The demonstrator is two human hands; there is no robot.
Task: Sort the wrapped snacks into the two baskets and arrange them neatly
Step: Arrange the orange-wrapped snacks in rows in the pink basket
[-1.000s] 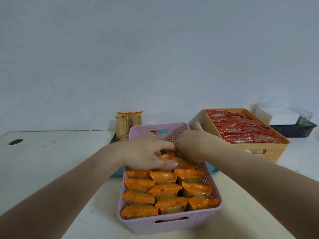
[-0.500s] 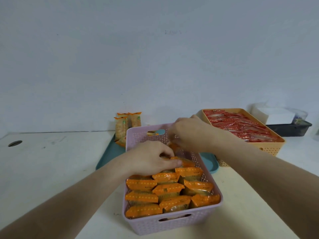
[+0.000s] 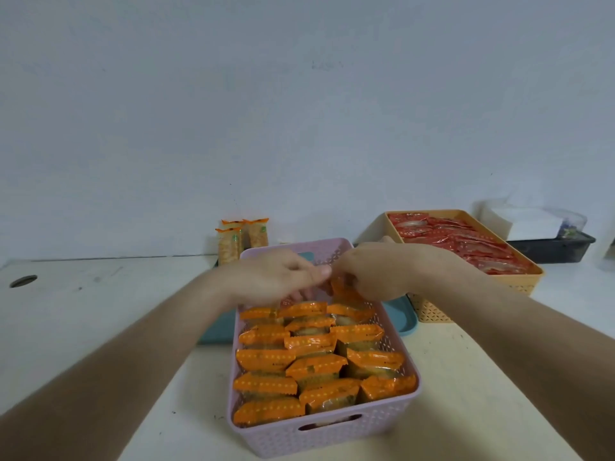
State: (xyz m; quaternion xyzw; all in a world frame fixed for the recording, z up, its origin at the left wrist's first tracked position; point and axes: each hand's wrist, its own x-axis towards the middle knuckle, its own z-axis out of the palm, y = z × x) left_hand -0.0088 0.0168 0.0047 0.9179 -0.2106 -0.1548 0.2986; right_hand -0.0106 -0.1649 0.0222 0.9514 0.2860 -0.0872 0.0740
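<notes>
A pink basket point(image 3: 319, 437) stands in front of me, packed with rows of orange-wrapped snacks point(image 3: 312, 364). Both hands hover over its far end. My right hand point(image 3: 382, 274) pinches one orange-wrapped snack point(image 3: 342, 291) by its edge, tilted above the back row. My left hand point(image 3: 276, 277) has curled fingers that touch the same snack area; what its fingertips hold is hidden. A yellow basket point(image 3: 519, 281) at the right holds red-wrapped snacks point(image 3: 459, 241).
A teal tray point(image 3: 401, 319) lies under and behind the pink basket. Three wrapped cracker packs point(image 3: 241, 239) stand at the tray's far left by the wall. A black tray with a white box point(image 3: 535, 227) sits far right. A round hole point(image 3: 22, 281) marks the table's left.
Both hands rose from the back rows and came together over the basket's far end. The right hand now pinches an orange snack lifted there. The camera also shifted slightly.
</notes>
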